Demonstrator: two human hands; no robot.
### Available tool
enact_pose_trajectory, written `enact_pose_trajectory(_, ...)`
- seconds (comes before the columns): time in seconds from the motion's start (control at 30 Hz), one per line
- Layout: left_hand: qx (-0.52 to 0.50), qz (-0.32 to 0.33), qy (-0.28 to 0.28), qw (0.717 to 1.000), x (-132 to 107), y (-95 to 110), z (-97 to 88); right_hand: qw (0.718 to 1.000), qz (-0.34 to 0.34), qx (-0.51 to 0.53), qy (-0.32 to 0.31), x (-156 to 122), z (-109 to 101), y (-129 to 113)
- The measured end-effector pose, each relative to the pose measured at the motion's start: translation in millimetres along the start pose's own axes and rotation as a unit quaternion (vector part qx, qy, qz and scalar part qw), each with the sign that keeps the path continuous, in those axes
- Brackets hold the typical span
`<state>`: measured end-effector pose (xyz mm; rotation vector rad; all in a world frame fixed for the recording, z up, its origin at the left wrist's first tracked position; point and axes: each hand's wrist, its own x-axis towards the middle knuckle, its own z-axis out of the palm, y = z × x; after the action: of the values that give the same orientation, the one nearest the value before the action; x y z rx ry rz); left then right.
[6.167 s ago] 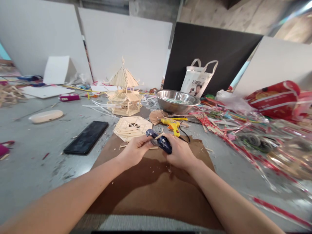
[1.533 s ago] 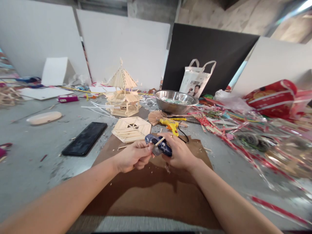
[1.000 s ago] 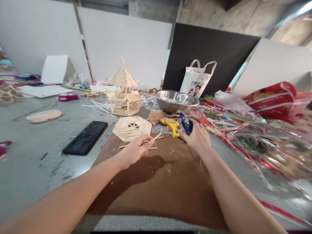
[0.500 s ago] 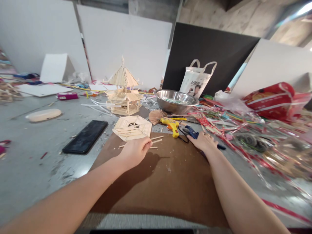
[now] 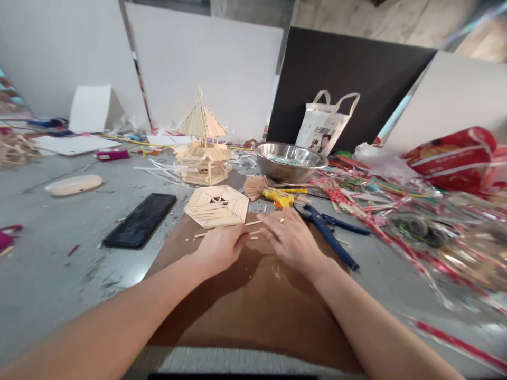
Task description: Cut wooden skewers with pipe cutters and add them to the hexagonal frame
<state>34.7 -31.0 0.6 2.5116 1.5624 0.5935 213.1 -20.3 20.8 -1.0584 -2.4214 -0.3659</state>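
Note:
My left hand (image 5: pixel 222 247) is closed over the brown board (image 5: pixel 253 306), its fingertips curled near several thin wooden sticks (image 5: pixel 253 223). Whatever it holds is hidden. Beside it on the right, my right hand (image 5: pixel 291 237) is open, fingers stretched toward the sticks and a ring on one finger. Just beyond the hands lies a flat hexagonal panel of wooden sticks (image 5: pixel 233 210) with gaps at its middle. A yellow glue gun (image 5: pixel 278 198) rests past my right hand. Blue-handled pliers (image 5: pixel 335 243) lie to the right of that hand, handles spread.
A stick-built pagoda model (image 5: pixel 203 153) stands behind the panel. A metal bowl (image 5: pixel 291 169) and a white bag (image 5: pixel 322 124) are at the back. A black phone (image 5: pixel 140 220) and a white oval case (image 5: pixel 74 185) lie left. Plastic strips (image 5: pixel 386 237) clutter the right side.
My right hand has let go of the blue-handled pliers and moved left, close to my left hand and the sticks. My left hand has stayed nearly in place.

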Motion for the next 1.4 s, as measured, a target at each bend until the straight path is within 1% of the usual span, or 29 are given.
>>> enact_pose_trajectory(0.1,0.006,0.01,-0.005,1.0,0.2,0.4,2.0,0.999,-0.033,0.003,-0.042,-0.2,5.7,-12.6)
enact_pose_trajectory(0.27,0.019,0.012,-0.012,1.0,-1.1,1.4,1.2,0.998,-0.025,-0.022,-0.062,-1.3,11.2,-12.6)
enact_pose_trajectory(0.5,0.052,0.002,-0.021,0.998,-2.3,4.3,-2.7,0.996,-0.01,-0.019,-0.092,0.0,7.2,-16.2)
enact_pose_trajectory(0.77,0.083,-0.019,-0.014,0.996,-4.7,9.9,-5.7,0.995,0.019,-0.015,-0.097,-1.5,8.8,-20.7)
enact_pose_trajectory(0.9,0.081,-0.029,-0.011,0.996,-5.5,11.2,-6.1,0.994,0.035,-0.021,-0.101,-1.9,10.8,-23.2)
enact_pose_trajectory(1.07,0.079,-0.024,-0.003,0.997,-5.4,10.3,-5.7,0.995,0.039,-0.017,-0.094,-1.7,12.5,-24.3)
enact_pose_trajectory(1.17,0.062,-0.002,-0.017,0.998,-3.9,6.0,-7.2,0.994,0.02,0.003,-0.105,-1.9,11.4,-20.8)
enact_pose_trajectory(1.3,0.021,0.071,-0.066,0.995,-0.9,-2.3,-11.1,0.987,-0.033,0.072,-0.139,-2.1,6.1,-13.9)
enact_pose_trajectory(1.4,-0.002,0.097,-0.082,0.992,0.5,-6.4,-12.3,0.979,-0.037,0.119,-0.164,-1.2,-0.2,-11.5)
